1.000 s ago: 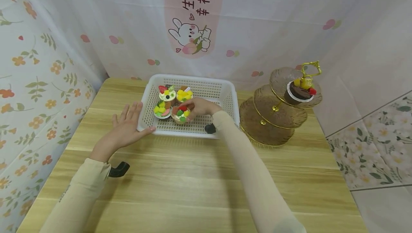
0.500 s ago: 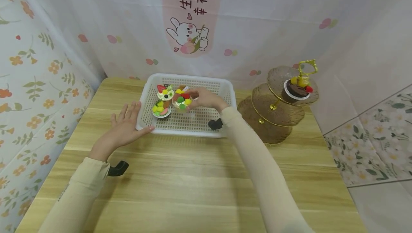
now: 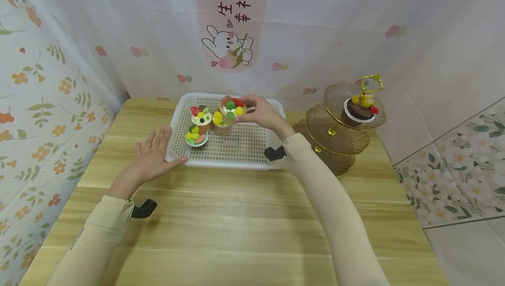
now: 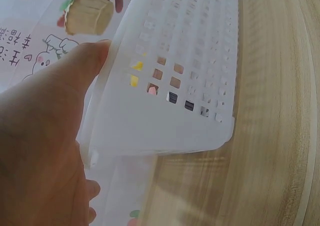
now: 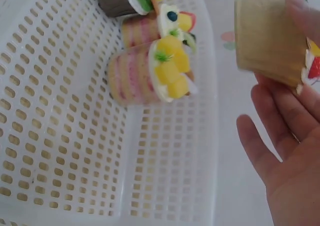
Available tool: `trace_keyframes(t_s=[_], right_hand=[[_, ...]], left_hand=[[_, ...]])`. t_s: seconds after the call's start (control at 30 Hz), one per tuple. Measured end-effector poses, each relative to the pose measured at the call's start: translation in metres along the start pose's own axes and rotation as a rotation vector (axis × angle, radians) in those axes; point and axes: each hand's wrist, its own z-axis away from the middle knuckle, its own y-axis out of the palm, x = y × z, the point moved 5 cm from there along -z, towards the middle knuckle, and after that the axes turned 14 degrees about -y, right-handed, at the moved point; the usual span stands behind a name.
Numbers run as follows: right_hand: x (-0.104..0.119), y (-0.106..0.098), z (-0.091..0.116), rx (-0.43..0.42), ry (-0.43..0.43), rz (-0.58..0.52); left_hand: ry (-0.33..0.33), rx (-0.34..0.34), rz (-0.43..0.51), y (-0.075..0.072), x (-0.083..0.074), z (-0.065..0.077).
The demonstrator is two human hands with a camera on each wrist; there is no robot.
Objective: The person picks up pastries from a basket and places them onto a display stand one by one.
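Note:
My right hand [image 3: 263,112] pinches a toy cupcake [image 3: 232,109] between thumb and fingers. It has a plain tan cup [image 5: 270,38] and red, green and yellow toppings. The hand holds it up over the white basket [image 3: 229,164], clear of the cupcakes inside. Spread and straight-fingered, my left hand [image 3: 151,159] rests against the basket's left end, its thumb along the front corner of the rim. Inside the left half stand a yellow-topped cupcake [image 5: 135,75], a strawberry-topped cupcake [image 3: 201,118] and a dark-cup cupcake [image 3: 196,137] with yellow and pink pieces.
To the right of the basket stands a tiered stand [image 3: 335,145] with gold rims and a gold handle. A chocolate cupcake [image 3: 358,112] sits on its top tier. Behind the wooden table [image 3: 221,224] hangs a printed curtain [image 3: 165,27].
My right hand has lifted the cupcake from among the others, up and to the right, uncovering the yellow-topped one. My left hand has stayed at the basket's end.

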Motion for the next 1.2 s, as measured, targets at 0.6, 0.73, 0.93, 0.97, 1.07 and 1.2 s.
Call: trace_keyframes(t_s=[0.6, 0.73, 0.93, 0.97, 1.07, 1.2], right_hand=[[0.022, -0.039, 0.075, -0.324, 0.06, 0.033], [0.023, -0.047, 0.097, -0.38, 0.099, 0.03], [0.016, -0.058, 0.129, -0.443, 0.113, 0.058], [0.015, -0.059, 0.135, -0.454, 0.12, 0.062], [0.012, -0.065, 0.152, -0.498, 0.139, 0.095], [0.014, -0.07, 0.173, -0.591, 0.163, 0.178]], left_hand=[[0.007, 0.001, 0.001, 0.002, -0.003, -0.002], [0.005, 0.006, 0.007, 0.003, -0.003, -0.001], [0.005, 0.003, 0.006, 0.003, -0.002, -0.001], [0.005, 0.003, 0.004, 0.004, -0.001, -0.001], [0.009, 0.003, 0.008, 0.004, -0.001, 0.001], [0.007, 0.011, 0.02, 0.002, -0.002, 0.002]])
